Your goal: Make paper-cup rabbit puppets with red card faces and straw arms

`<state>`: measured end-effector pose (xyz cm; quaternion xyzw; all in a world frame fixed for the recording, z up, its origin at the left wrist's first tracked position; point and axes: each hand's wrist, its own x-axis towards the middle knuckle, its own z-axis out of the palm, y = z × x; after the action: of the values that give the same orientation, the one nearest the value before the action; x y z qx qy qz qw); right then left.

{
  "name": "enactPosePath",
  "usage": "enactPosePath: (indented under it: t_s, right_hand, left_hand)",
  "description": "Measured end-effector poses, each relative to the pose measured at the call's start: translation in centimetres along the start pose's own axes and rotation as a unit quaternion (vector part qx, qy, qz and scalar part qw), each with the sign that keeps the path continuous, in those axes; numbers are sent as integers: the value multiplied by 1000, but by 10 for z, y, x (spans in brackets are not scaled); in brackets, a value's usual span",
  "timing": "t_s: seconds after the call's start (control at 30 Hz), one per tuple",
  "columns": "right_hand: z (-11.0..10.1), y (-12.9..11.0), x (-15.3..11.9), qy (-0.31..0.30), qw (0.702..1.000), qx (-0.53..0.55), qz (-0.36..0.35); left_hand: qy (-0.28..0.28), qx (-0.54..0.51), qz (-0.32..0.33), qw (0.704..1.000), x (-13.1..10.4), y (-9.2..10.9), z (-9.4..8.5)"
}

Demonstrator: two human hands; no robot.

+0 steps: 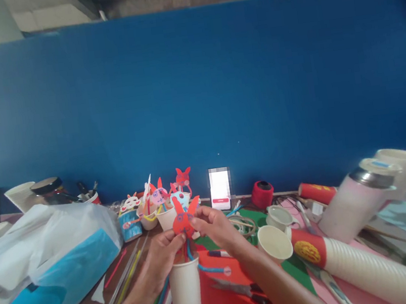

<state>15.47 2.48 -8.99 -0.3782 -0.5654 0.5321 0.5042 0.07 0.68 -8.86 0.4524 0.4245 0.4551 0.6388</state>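
Note:
A red paper rabbit head (183, 224) with a drawn face is pinched between both hands above a white paper cup (185, 289). My left hand (166, 246) grips its lower left side with thumb and fingers. On its right side, my right hand (212, 223) closes on the edge by the ear. Coloured straws run from below the head into the cup. A blue straw arm (214, 269) with a small round end sticks out to the right of the cup. Just behind stand several finished-looking cups with paper animal heads, including a pink one (159, 196).
Scissors (239, 287) lie on red paper right of the cup. A long stack of paper cups (371, 264), a white bottle (348, 202) and an open cup (275, 242) are at the right. Loose straws (125, 282) and a plastic-wrapped blue pack (56, 286) lie left. A lit phone (220, 189) leans against the blue partition.

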Motion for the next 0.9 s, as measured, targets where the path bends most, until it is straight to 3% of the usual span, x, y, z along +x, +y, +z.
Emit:
enactPosePath:
  t_s: [0.13,0.37,0.47,0.63,0.8,0.9]
  right_hand:
    - [-9,-4,4,56,998,32,-6]
    - [-3,5,4,-17,998,48,45]
    - [-4,13,6,-25,991,113,67]
    - [4,35,8,10,958,253,131]
    - [30,51,0,62,948,294,110]
    - [35,60,-7,109,952,272,93]
  left_hand:
    - [22,-11,23,999,-1,2,-1]
    - [11,-23,39,999,2,-2,-8]
    - [6,-34,25,999,4,-5,-9]
    - [58,-57,13,997,6,-3,-9]
    - [67,-36,32,997,6,1,-11]
    - [72,-22,45,996,7,-1,-12]
